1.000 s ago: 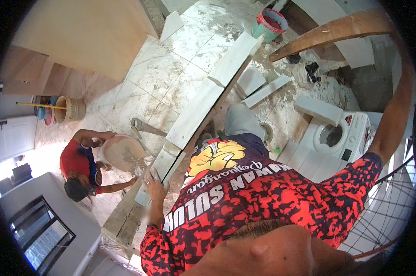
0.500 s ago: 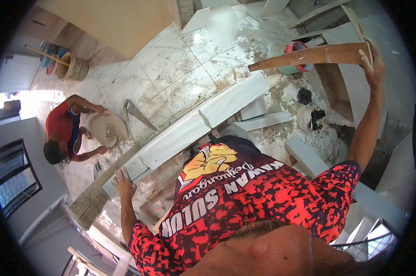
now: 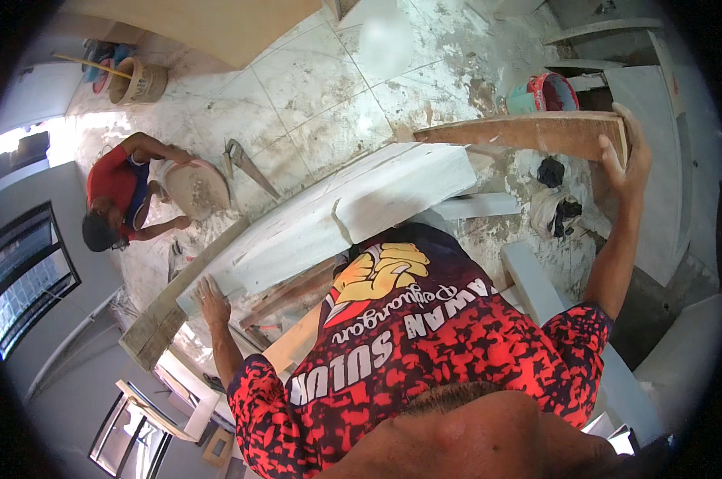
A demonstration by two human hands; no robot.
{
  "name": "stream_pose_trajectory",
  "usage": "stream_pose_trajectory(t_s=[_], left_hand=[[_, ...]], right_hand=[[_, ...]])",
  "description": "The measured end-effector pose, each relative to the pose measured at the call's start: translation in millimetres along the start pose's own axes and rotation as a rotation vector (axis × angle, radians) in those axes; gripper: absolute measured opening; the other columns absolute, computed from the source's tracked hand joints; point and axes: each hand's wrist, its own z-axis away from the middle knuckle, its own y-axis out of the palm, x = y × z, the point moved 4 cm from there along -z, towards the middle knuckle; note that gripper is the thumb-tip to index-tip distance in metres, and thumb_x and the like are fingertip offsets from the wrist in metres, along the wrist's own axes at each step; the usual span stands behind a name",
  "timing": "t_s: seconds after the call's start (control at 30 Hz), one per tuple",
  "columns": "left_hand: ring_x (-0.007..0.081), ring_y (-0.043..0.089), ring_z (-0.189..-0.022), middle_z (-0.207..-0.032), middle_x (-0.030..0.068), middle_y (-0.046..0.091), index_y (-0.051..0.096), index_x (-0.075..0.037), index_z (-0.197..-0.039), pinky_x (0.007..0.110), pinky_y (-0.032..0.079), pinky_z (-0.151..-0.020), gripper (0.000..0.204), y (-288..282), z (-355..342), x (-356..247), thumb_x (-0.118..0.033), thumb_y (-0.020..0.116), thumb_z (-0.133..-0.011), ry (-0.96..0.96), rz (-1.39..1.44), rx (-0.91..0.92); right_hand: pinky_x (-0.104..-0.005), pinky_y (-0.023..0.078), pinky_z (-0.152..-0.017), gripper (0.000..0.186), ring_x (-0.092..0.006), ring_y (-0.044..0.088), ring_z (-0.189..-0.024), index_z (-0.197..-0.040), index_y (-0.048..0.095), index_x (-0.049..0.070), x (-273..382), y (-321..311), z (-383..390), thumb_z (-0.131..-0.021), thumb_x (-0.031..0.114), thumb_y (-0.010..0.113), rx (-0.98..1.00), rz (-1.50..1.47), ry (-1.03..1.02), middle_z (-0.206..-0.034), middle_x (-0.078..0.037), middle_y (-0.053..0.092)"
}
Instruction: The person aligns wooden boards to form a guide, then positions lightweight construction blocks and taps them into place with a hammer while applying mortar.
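My right hand [image 3: 631, 164] grips the outer end of a long brown wooden board [image 3: 528, 132], its thumb and fingers spread around the end. The board's far end meets or overlaps the back end of a long white-smeared beam [image 3: 329, 215] that lies diagonally before me; I cannot tell whether they touch. My left hand [image 3: 211, 302] lies flat on the beam's near left end, fingers stretched out. Beside that end, a weathered timber piece [image 3: 157, 327] runs crosswise.
On the left a person in a red shirt [image 3: 110, 188] crouches over a round basin [image 3: 197, 190]. A handsaw [image 3: 253, 169] lies on the stained tile floor. Buckets stand at the back left [image 3: 138, 84] and right [image 3: 544, 93]. Pale boards [image 3: 528, 271] and a crumpled bag [image 3: 548, 211] lie right.
My right hand has come lower and nearer, bringing the brown board down towards the white-smeared beam. My left hand stays on the beam's end. The whole view has shifted slightly.
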Motion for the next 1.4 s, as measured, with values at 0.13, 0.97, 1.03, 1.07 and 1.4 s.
stream_pose_trajectory(t_s=[0.13, 0.97, 1.03, 1.07, 1.4], left_hand=[[0.0343, 0.019, -0.134, -0.143, 0.0174, 0.023, 0.017, -0.002, -0.140, 0.051, 0.009, -0.110, 0.092, 5, 31, 15, -0.010, 0.065, -0.063, -0.065, -0.066, 0.077], [0.0341, 0.016, -0.135, -0.143, 0.0175, 0.021, 0.020, 0.002, -0.138, 0.051, 0.007, -0.110, 0.081, 15, 40, 17, -0.009, 0.059, -0.068, -0.033, 0.027, 0.027], [0.0333, 0.016, -0.135, -0.144, 0.0173, 0.020, 0.019, 0.001, -0.139, 0.051, 0.007, -0.110, 0.083, 22, 46, 23, -0.009, 0.060, -0.068, -0.047, 0.047, 0.018], [0.0331, 0.015, -0.135, -0.144, 0.0171, 0.020, 0.019, 0.001, -0.139, 0.051, 0.007, -0.110, 0.083, 24, 48, 25, -0.010, 0.061, -0.068, -0.036, 0.035, 0.010], [0.0344, 0.013, -0.136, -0.145, 0.0168, 0.019, 0.016, -0.001, -0.140, 0.052, 0.009, -0.109, 0.088, 22, 48, 15, -0.015, 0.065, -0.068, -0.055, 0.010, 0.073]], right_hand=[[-0.0354, 0.043, -0.087, 0.048, -0.0276, 0.057, -0.100, -0.118, 0.051, -0.001, 8, 24, 20, -0.078, 0.022, 0.063, 0.073, -0.026, -0.023, -0.109, -0.018, 0.058], [-0.0354, 0.046, -0.084, 0.046, -0.0283, 0.060, -0.094, -0.112, 0.053, -0.001, 42, 33, 95, -0.072, 0.016, 0.067, 0.104, -0.020, 0.068, -0.105, -0.020, 0.059], [-0.0346, 0.046, -0.083, 0.046, -0.0282, 0.060, -0.094, -0.110, 0.053, -0.001, 47, 39, 99, -0.070, 0.013, 0.068, 0.090, -0.084, 0.058, -0.104, -0.020, 0.060], [-0.0346, 0.046, -0.083, 0.046, -0.0283, 0.060, -0.093, -0.110, 0.053, -0.001, 48, 39, 101, -0.069, 0.013, 0.068, 0.082, -0.081, 0.048, -0.104, -0.020, 0.060], [-0.0343, 0.048, -0.080, 0.048, -0.0296, 0.062, -0.089, -0.109, 0.054, -0.002, 66, 42, 105, -0.068, 0.018, 0.069, 0.078, -0.083, 0.043, -0.101, -0.020, 0.061]])
